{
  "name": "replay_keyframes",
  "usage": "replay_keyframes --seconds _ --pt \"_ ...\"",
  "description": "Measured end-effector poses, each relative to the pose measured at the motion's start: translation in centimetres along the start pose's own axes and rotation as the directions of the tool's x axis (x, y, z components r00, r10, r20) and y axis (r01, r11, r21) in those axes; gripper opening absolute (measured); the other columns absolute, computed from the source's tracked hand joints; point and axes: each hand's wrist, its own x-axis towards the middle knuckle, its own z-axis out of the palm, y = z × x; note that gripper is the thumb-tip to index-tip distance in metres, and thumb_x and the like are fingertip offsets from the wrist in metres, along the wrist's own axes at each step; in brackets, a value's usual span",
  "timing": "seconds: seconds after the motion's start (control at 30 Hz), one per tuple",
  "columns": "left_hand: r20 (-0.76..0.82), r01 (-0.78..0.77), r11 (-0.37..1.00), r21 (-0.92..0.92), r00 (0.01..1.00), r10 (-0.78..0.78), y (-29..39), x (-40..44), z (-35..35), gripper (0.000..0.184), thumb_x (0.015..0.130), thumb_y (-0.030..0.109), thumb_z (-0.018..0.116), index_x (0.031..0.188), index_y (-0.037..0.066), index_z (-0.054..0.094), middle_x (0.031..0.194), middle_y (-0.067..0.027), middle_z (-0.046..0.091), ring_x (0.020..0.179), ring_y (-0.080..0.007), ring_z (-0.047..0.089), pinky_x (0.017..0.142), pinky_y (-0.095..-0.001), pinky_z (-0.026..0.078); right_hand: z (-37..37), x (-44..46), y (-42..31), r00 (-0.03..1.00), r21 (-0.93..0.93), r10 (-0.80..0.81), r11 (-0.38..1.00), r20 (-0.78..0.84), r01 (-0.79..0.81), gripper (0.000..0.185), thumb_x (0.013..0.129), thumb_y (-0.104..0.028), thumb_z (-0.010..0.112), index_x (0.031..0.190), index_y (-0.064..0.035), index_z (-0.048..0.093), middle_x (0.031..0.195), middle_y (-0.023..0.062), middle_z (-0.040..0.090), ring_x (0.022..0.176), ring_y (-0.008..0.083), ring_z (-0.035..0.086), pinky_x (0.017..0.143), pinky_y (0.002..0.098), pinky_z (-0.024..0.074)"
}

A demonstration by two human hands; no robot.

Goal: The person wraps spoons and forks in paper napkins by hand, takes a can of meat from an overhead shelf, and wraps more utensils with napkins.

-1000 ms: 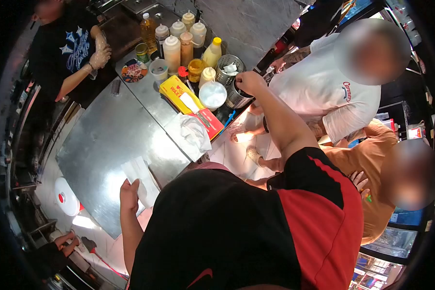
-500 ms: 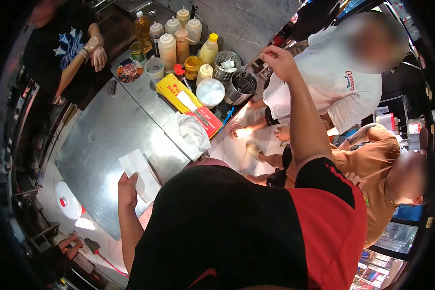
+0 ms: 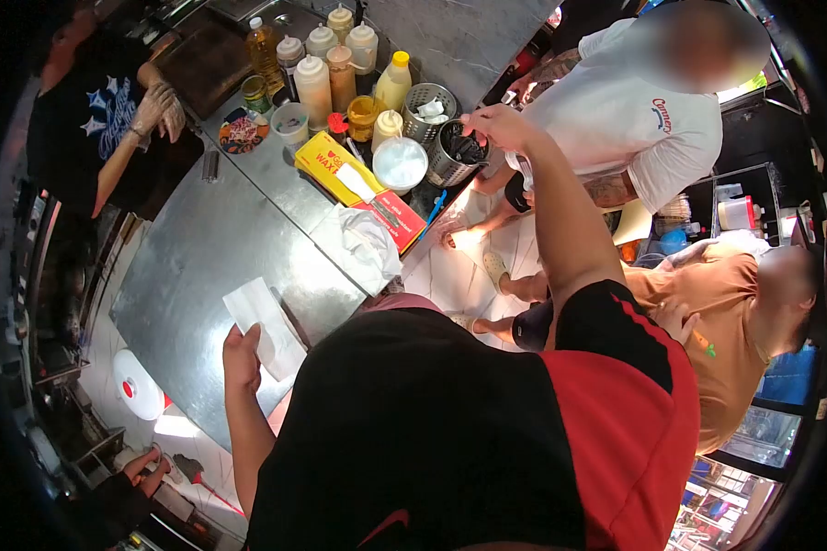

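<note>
- Nearest, the left hand has its grip pinching a white paper sleeve, thumb on top, above the stainless-steel worktop.
- Beyond it, a wax-paper box lies beside crumpled white material.
- A white tub stands next to the box; lid or pale contents, I cannot tell.
- The right hand is over a perforated metal holder full of black utensils. Its fingertips are drawn close; whether they pinch anything is unclear.
- The step appears to be handling utensils at this holder; the next move seems to call for precise fingertips and clearance above its rim.
- Behind, a second perforated holder contains white pieces.
- Farther, a jar holds yellow sauce, squeeze bottles hold pale and orange-brown fillings, and a clear bottle holds golden oil.
</note>
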Motion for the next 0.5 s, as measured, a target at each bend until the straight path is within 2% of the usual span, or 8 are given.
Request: replay_keyframes --seconds 0.1,0.2,0.3,0.4,0.5 --pt "-0.044 -0.009 1.000 0.003 0.999 0.009 -0.1 -0.4 -0.5 0.032 0.107 0.004 0.060 0.138 -0.004 0.063 0.126 -0.0147 0.075 0.108 -0.0236 0.075 0.098 -0.0373 0.059 0.5 4.2 3.4 0.950 -0.426 -0.272 0.886 -0.152 0.185 0.031 0.096 -0.037 0.076 0.107 -0.0086 0.079 0.082 0.0063 0.073 0.079 0.0211 0.070 0.075 0.0379 0.0549" --pt "-0.035 0.005 1.000 -0.010 0.999 -0.006 -0.9 -0.7 -1.3 0.032 0.107 0.004 0.060 0.138 -0.005 0.063 0.127 -0.0153 0.074 0.109 -0.0242 0.074 0.098 -0.0375 0.058 2.1 4.9 3.7 0.922 -0.616 -0.372 0.752 -0.105 0.233 0.032 0.091 -0.038 0.078 0.109 -0.0118 0.079 0.094 0.0118 0.078 0.091 0.0320 0.075 0.082 0.0446 0.0581" --pt "-0.062 0.020 1.000 -0.019 0.998 -0.021 -1.4 -1.2 -1.3 0.032 0.107 0.005 0.060 0.137 -0.004 0.063 0.127 -0.0153 0.074 0.109 -0.0243 0.074 0.098 -0.0374 0.058 3.8 4.3 1.8 0.947 -0.731 -0.294 0.674 -0.131 0.108 0.033 0.088 -0.040 0.080 0.110 -0.0145 0.079 0.102 0.0129 0.079 0.101 0.0367 0.076 0.086 0.0484 0.0592" --pt "-0.119 0.014 1.000 -0.014 0.993 -0.016 -1.3 -0.9 -1.1 0.031 0.107 0.006 0.061 0.137 -0.004 0.063 0.124 -0.0147 0.075 0.107 -0.0238 0.075 0.097 -0.0371 0.059 5.0 3.7 0.3 0.945 -0.802 -0.290 0.595 -0.152 0.054 0.033 0.089 -0.038 0.079 0.115 -0.0176 0.079 0.109 0.0122 0.079 0.104 0.0353 0.076 0.089 0.0495 0.0616" --pt "-0.086 0.044 0.998 -0.040 0.995 -0.047 -2.3 -1.3 -0.9 0.032 0.107 0.007 0.061 0.138 -0.002 0.063 0.125 -0.0142 0.075 0.107 -0.0244 0.075 0.097 -0.0376 0.059 5.9 3.4 0.4 0.946 -0.772 -0.221 0.635 -0.237 -0.045 0.035 0.089 -0.038 0.079 0.117 -0.0177 0.079 0.111 0.0118 0.079 0.106 0.0359 0.076 0.091 0.0500 0.0618"
